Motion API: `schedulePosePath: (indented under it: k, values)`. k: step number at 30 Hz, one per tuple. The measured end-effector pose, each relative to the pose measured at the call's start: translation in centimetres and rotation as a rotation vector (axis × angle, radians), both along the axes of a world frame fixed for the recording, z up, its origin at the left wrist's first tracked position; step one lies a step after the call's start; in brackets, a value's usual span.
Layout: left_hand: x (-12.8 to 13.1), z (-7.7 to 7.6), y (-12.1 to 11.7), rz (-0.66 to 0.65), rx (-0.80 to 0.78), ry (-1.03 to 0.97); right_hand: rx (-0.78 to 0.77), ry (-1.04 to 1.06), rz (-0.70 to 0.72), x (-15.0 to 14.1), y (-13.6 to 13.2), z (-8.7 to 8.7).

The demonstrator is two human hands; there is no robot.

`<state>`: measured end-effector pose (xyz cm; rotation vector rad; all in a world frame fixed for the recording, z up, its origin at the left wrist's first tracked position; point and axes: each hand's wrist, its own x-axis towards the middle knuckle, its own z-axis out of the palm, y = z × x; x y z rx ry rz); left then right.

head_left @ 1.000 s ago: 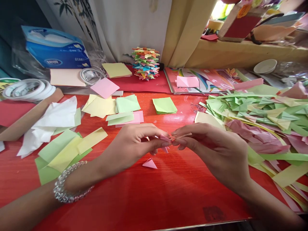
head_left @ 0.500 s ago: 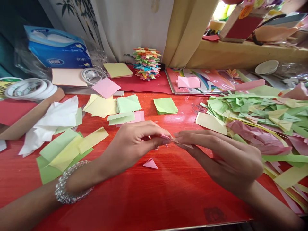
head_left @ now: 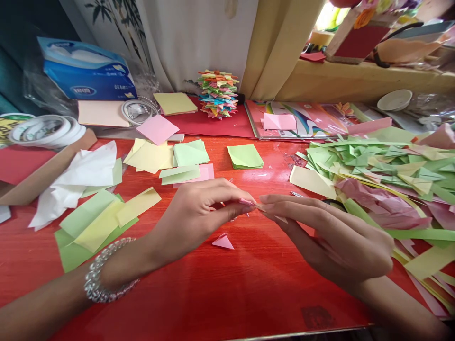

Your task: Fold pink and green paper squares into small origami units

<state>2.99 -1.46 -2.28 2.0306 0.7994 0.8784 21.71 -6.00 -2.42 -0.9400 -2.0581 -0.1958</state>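
Pinching a pink paper piece [head_left: 248, 202] between thumb and fingers, the left hand [head_left: 202, 208] meets the right hand [head_left: 320, 227], whose thumb and fingers close on the piece's paler end above the red desk [head_left: 213, 289]. A folded pink triangle [head_left: 223, 241] lies on the desk just below.

And this looked like a home craft corner: curtains [head_left: 199, 42] behind, coloured paper scraps [head_left: 384, 161] heaped right, tape rolls [head_left: 39, 131] left!
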Motion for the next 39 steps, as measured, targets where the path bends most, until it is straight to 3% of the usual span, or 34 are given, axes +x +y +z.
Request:
schedulePosePath:
  k: [10,15,19,22,26,33,39]
  values:
    - [-0.1,-0.2,0.0,-0.015,0.085,0.038,-0.028,-0.030,-0.074,-0.1,-0.1,-0.2]
    - [-0.2,-0.2,0.0,-0.016,0.101,0.116,-0.125,0.010,-0.134,-0.4,0.0,-0.7]
    - [-0.1,-0.1,0.2,-0.033,-0.059,0.195,-0.316,0.104,-0.151,-0.5,0.2,-1.0]
    - [0.0,0.1,0.5,-0.040,-0.246,0.213,-0.597,0.291,-0.130,-0.4,0.6,-1.0]
    - [0.0,0.0,0.7,-0.039,-0.298,0.210,-0.908,0.524,-0.053,-0.2,1.0,-0.8]
    - [-0.2,0.1,0.4,-0.065,-0.303,0.204,-1.084,0.646,0.031,-0.5,1.1,-0.6]
    - [-0.2,0.2,0.8,0.013,-0.420,0.222,-1.290,0.645,0.090,0.2,2.0,-0.4]
